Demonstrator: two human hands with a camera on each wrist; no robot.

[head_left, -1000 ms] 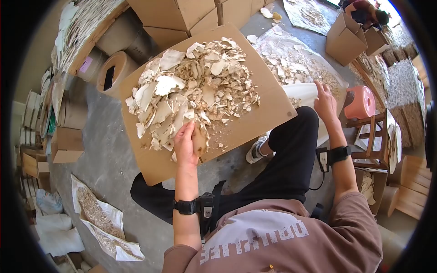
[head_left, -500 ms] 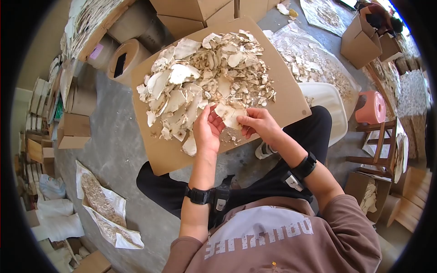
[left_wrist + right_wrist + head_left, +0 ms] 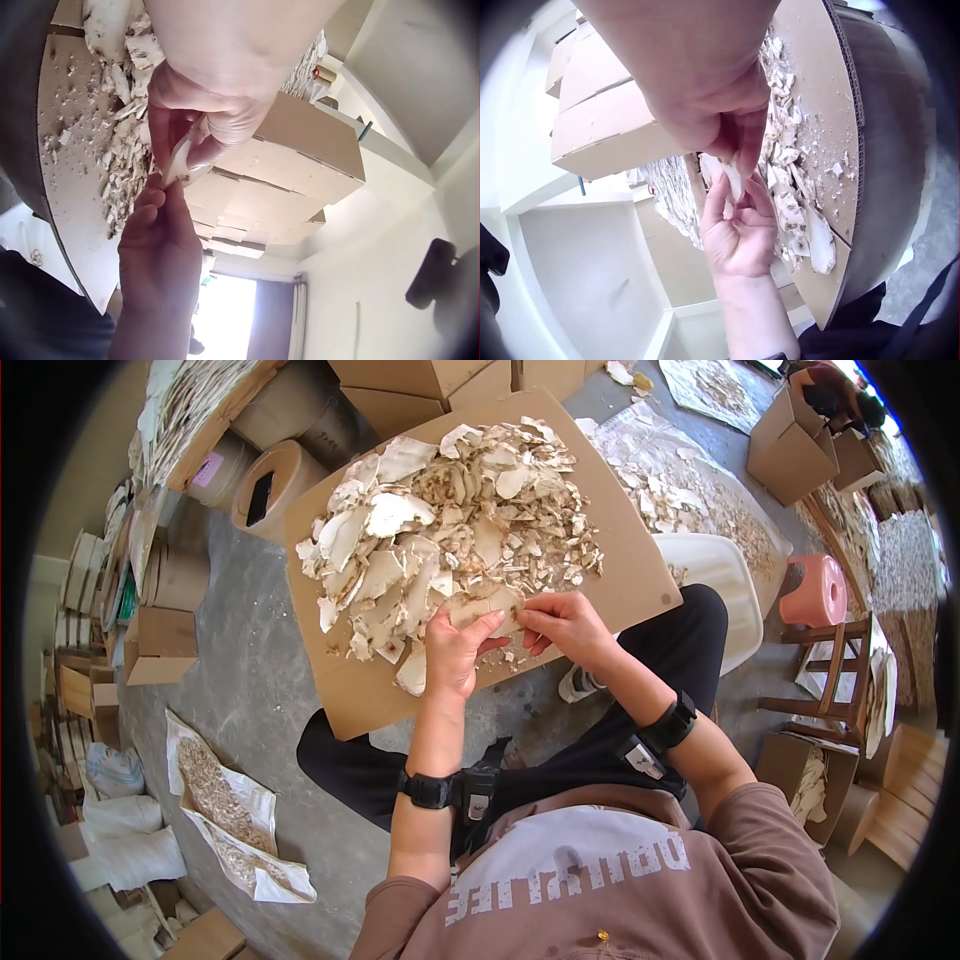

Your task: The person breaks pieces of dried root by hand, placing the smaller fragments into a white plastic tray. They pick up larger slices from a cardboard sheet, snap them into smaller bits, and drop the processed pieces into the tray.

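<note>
A flat, cream-coloured piece with brown-stained edges (image 3: 485, 603) is held level between my two hands, over the near edge of a pile of similar flakes (image 3: 470, 490). My left hand (image 3: 456, 657) grips its left side, thumb on top and fingers beneath. At the right end, my right hand (image 3: 572, 628) pinches its edge between thumb and fingers. The left wrist view shows the piece (image 3: 180, 161) edge-on, the fingertips of both hands close together on it. In the right wrist view, the right fingers partly hide the piece (image 3: 725, 174).
The pile lies on a tilted cardboard sheet (image 3: 640, 575) over my lap. Beside my right knee stands a white tub (image 3: 738, 600), with a pink stool (image 3: 812, 592) beyond. More flakes cover a plastic sheet (image 3: 690, 490) on the floor. Cardboard boxes (image 3: 400, 390) stand behind; another person crouches far right.
My right hand has come in from over the white tub at the right to the piece. The left hand moved from the pile's edge and closed its thumb over the piece.
</note>
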